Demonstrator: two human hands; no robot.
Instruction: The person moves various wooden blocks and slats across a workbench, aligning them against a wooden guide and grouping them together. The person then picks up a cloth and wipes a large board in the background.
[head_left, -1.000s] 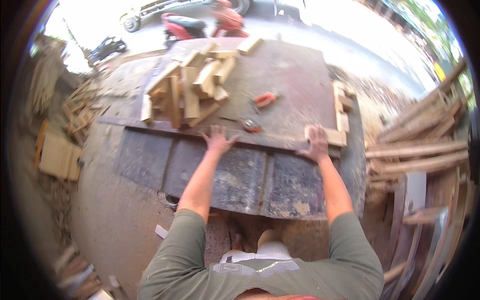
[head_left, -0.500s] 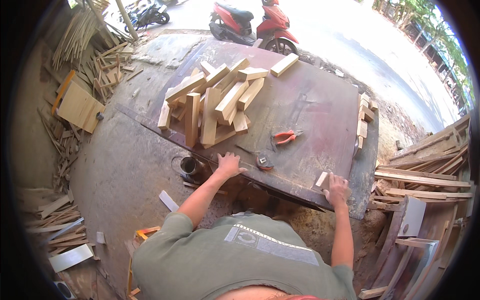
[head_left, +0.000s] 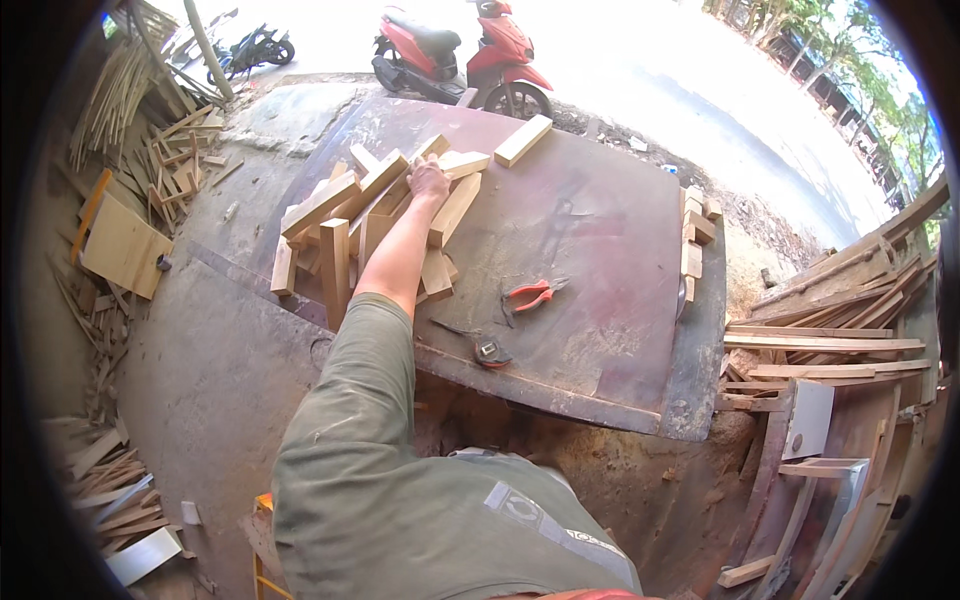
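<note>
My left hand (head_left: 430, 183) reaches across to the far side of a pile of pale wooden blocks on the table. Its fingers curl over the end of a wooden block (head_left: 463, 164) near the top of the heap. Under and beside my forearm lie several more blocks, partly hidden by it, such as an upright block (head_left: 334, 270). My right hand is out of sight. To the right of the pile rest red-handled pliers (head_left: 530, 291), and nearer the front edge lies a tape measure (head_left: 490, 351).
A single wooden block (head_left: 523, 141) sits at the table's (head_left: 600, 300) far edge. Short blocks (head_left: 694, 240) line its right side. Stacked boards (head_left: 820, 345) stand to the right, scrap wood (head_left: 120, 500) to the left. A red scooter (head_left: 508, 60) is parked beyond.
My left hand has gone from the table's front edge out to the block pile. My right hand has left the view, and the small block it touched no longer shows. The view has shifted.
</note>
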